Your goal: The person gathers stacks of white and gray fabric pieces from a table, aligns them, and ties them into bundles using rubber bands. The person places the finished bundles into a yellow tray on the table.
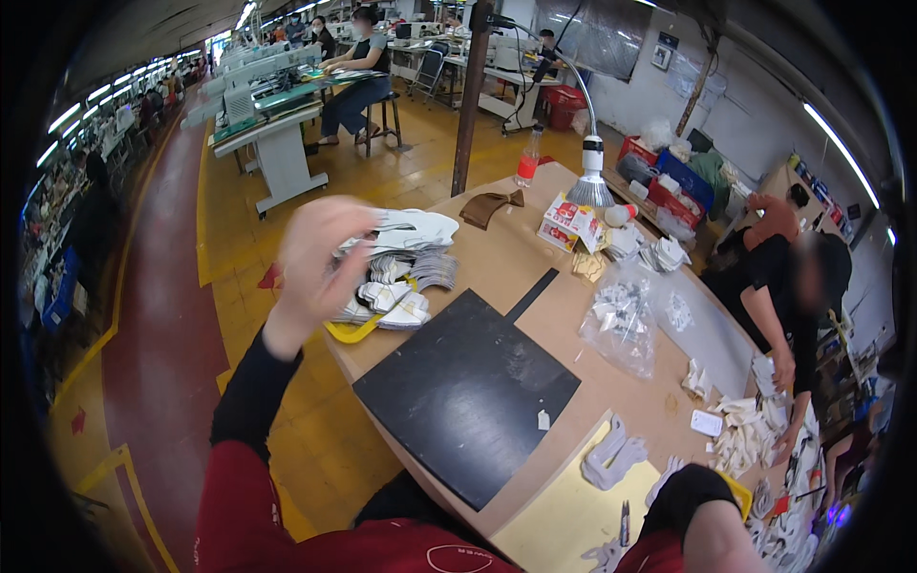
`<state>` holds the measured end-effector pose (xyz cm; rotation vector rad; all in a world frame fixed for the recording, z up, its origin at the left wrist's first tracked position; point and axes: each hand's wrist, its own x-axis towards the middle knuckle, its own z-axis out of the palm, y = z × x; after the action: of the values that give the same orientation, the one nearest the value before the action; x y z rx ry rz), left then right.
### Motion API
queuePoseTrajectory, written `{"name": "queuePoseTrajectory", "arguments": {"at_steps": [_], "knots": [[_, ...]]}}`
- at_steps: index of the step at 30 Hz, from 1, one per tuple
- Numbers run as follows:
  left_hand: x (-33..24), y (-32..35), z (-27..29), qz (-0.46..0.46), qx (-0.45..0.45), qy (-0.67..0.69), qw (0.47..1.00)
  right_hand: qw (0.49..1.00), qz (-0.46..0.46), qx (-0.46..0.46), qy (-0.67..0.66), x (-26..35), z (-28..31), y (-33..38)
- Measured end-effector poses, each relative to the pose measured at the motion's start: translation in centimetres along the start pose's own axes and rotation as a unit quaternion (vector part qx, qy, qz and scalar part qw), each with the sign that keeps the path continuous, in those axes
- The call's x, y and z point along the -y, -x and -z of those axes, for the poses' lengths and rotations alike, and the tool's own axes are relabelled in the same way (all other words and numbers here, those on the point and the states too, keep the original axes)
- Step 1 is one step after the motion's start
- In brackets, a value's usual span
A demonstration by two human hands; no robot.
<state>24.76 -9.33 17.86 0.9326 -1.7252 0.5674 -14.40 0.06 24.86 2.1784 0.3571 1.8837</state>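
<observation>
My left hand is raised at the table's left edge, its fingers bent and the thumb apart from them, with nothing visible between. Just beyond its fingertips lies a pile of white and grey cut shoe-upper pieces, partly in a yellow tray; the hand hides some of it. My right hand shows only its wrist end at the lower right edge; its fingers are out of the picture. Between my arms lies a black square board bearing a small white tag.
Right of the board are a yellow sheet, grey strips and thread snips. Farther back stand a lamp, a red-labelled box, a bottle and plastic bags. A co-worker leans over white pieces at right.
</observation>
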Motion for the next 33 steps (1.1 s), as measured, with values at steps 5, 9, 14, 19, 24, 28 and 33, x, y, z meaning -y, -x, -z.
{"name": "queuePoseTrajectory", "arguments": {"at_steps": [5, 9, 14, 19, 24, 28, 33], "knots": [[20.6, 6.4, -10.0, 0.259, 0.284, -0.036, 0.922, 0.967, -0.208, 0.144, -0.03, 0.1, -2.2, 8.3], [29.0, 7.7, -15.7, 0.437, 0.463, -0.203, 0.743, 0.877, -0.389, 0.28, 0.036, 4.4, -4.1, 17.1], [31.8, 7.8, -18.5, 0.451, 0.591, -0.225, 0.629, 0.746, -0.514, 0.39, 0.163, 10.0, -4.5, 27.4], [33.5, 9.0, -20.2, 0.47, 0.576, -0.241, 0.623, 0.691, -0.609, 0.363, 0.142, 9.3, -5.1, 28.2], [35.5, 10.4, -20.7, 0.529, 0.526, -0.252, 0.616, 0.675, -0.635, 0.35, 0.137, 8.6, -5.2, 28.2], [35.8, 9.4, -20.8, 0.513, 0.554, -0.194, 0.626, 0.662, -0.652, 0.343, 0.137, 8.4, -5.2, 28.1], [34.2, 5.5, -20.4, 0.526, 0.623, -0.002, 0.579, 0.644, -0.667, 0.346, 0.144, 8.2, -5.1, 28.2]]}}
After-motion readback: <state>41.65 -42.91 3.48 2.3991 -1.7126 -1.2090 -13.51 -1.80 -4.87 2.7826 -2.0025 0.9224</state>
